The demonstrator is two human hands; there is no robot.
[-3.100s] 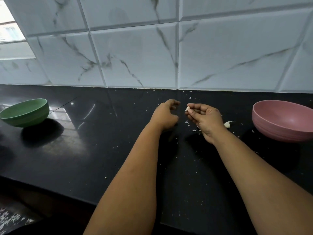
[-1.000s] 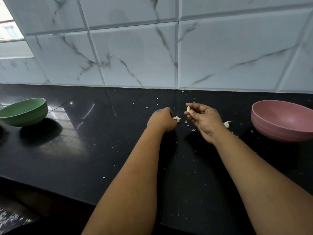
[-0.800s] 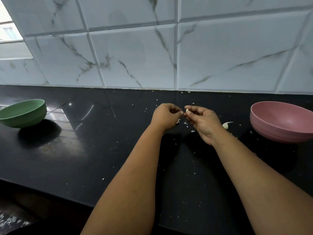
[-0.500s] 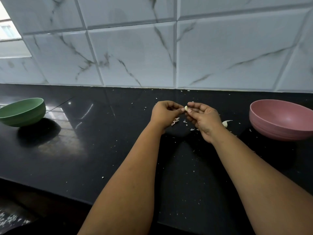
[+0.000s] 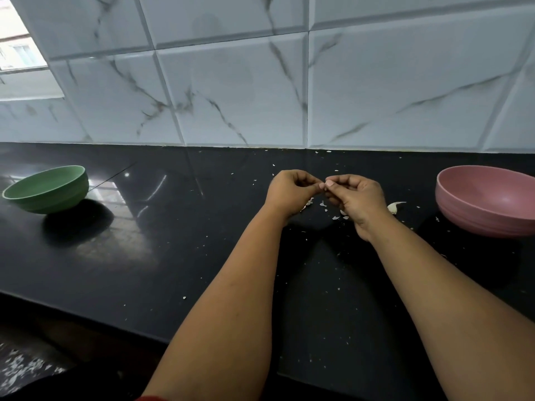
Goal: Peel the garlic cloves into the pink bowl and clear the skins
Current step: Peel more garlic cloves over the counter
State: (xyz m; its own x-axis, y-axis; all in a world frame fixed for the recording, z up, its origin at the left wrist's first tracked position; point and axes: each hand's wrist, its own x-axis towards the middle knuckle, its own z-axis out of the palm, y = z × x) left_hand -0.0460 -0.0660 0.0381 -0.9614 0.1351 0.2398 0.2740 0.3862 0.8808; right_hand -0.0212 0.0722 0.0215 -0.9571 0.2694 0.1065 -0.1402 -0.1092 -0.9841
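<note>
My right hand (image 5: pixel 357 199) has its fingers curled round a small garlic clove that is almost wholly hidden in them. My left hand (image 5: pixel 291 191) meets it fingertip to fingertip and pinches the same clove. Both hands hover just above the black counter (image 5: pixel 162 256). Behind my right wrist a second garlic clove (image 5: pixel 394 207) lies on the counter. Torn skins (image 5: pixel 309 202) lie under and between my hands. The pink bowl (image 5: pixel 463 209) stands at the right, apart from both hands; I see nothing inside it.
A green bowl (image 5: pixel 49 195) sits tilted at the far left of the counter. Tiny skin flakes (image 5: pixel 335 217) are scattered over the counter's middle and front. The marble-tiled wall (image 5: pixel 246 91) closes the back. The counter's front edge runs across the lower left.
My left hand dipped to the counter, left a clump of skin there, then rose back to the clove in my right hand. The right hand stayed nearly still.
</note>
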